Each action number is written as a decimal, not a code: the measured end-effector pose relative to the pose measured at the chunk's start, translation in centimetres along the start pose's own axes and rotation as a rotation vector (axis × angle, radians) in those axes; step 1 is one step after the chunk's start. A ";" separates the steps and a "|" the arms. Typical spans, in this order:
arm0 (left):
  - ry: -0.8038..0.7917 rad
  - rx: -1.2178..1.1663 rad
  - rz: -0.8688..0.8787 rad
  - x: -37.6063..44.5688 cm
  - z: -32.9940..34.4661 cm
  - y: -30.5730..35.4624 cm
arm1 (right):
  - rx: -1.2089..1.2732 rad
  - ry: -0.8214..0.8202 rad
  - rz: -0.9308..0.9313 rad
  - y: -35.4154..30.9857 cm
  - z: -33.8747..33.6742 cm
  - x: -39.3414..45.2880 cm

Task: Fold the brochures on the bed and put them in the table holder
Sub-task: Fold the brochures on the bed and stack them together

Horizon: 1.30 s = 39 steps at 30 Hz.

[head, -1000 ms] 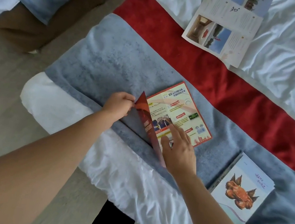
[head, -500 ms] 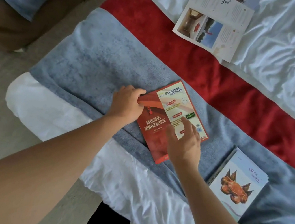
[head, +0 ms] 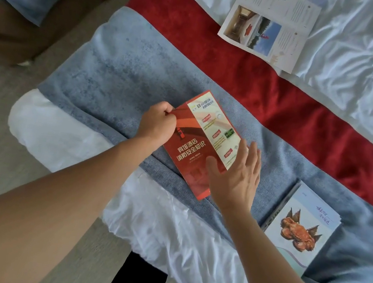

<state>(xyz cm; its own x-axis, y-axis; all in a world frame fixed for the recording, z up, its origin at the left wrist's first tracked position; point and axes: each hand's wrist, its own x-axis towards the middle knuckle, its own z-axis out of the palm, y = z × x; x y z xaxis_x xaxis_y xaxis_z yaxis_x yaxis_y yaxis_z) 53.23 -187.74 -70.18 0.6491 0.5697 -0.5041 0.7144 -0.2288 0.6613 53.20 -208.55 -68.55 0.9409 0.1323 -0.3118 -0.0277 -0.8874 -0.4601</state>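
Red glossy paper brochure (head: 200, 143), frame centre on the grey-blue velvet bed runner (head: 118, 71) — its red flap now folded across. Left hand (head: 158, 123) pinches the flap edge; right hand (head: 236, 174), fingers straight, has lifted — crease unpressed.
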 end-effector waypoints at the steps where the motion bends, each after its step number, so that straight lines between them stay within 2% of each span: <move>1: 0.000 -0.019 -0.002 0.0 -0.1 0.0 | 0.034 0.021 0.035 0.0 -0.1 0.2; 10: -0.076 -0.204 0.013 -1.4 -0.8 -0.8 | 0.313 0.002 0.301 0.3 0.3 -0.3; 14: -0.080 -0.181 -0.004 -1.7 -0.8 -1.4 | 0.483 0.036 0.477 0.4 0.0 0.1; 16: -0.086 -0.178 0.000 -1.9 -0.7 -1.7 | 0.510 0.042 0.498 0.5 -0.2 0.3; 22: -0.037 -0.182 -0.004 -2.4 -0.3 -1.4 | 0.432 0.068 0.331 0.4 -0.8 -0.2; 26: -0.076 -0.223 0.028 -2.7 -0.1 -0.3 | 0.187 0.165 0.078 0.1 -0.8 -1.1; 30: -0.109 -0.313 0.082 -3.2 0.3 1.2 | -0.035 0.058 -0.112 -0.3 -0.1 -1.5; 32: -0.126 -0.314 0.112 -3.5 0.7 1.8 | -0.061 0.023 -0.138 -0.3 0.2 -1.7; 39: -0.104 -0.291 0.103 -2.9 0.6 3.0 | 0.041 0.087 -0.063 0.0 -0.4 -1.2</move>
<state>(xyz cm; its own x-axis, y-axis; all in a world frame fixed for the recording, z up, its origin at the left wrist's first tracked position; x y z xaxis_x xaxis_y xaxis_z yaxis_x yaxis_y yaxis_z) 53.68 -190.62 -67.04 0.7479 0.4684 -0.4703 0.5485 -0.0372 0.8353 52.16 -208.91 -67.84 0.9670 0.1468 -0.2081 0.0205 -0.8593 -0.5111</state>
